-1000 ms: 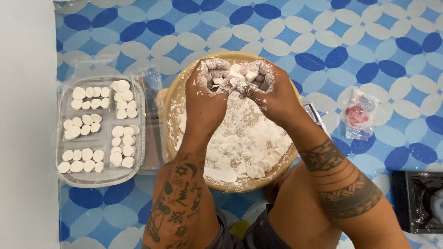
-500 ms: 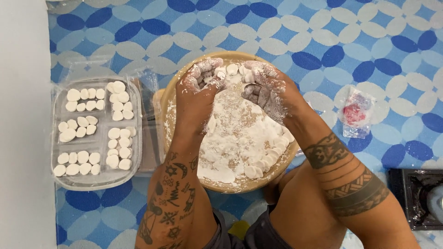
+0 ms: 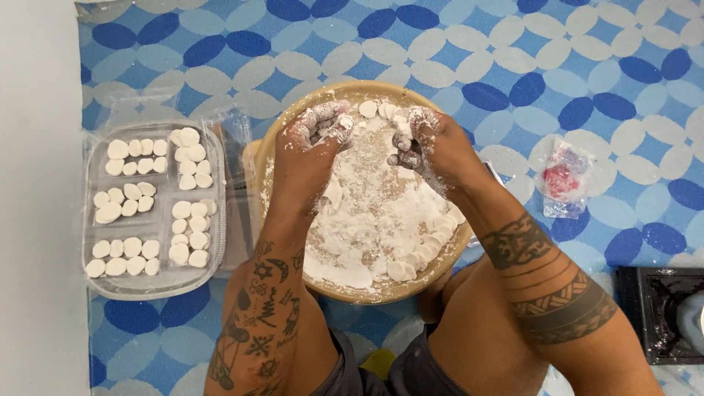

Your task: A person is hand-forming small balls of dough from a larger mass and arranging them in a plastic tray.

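A round wooden tray (image 3: 339, 292) lies on the patterned mat, covered in white flour with several small white dough pieces (image 3: 422, 251) along its right and far edges. My left hand (image 3: 312, 150) hovers over the tray's far side, floury, fingers curled around bits of dough. My right hand (image 3: 433, 147) is beside it, also dusted white, fingers bent and pinching dough pieces.
A clear plastic compartment tray (image 3: 155, 279) with rows of white dough pieces sits to the left. A small plastic bag with something red (image 3: 561, 181) lies at the right. A dark stove (image 3: 667, 315) shows at the lower right edge. Blue-and-white mat (image 3: 513, 51) underneath.
Both hands have dropped lower into the tray and drawn slightly apart, moving through the floured dough pieces.
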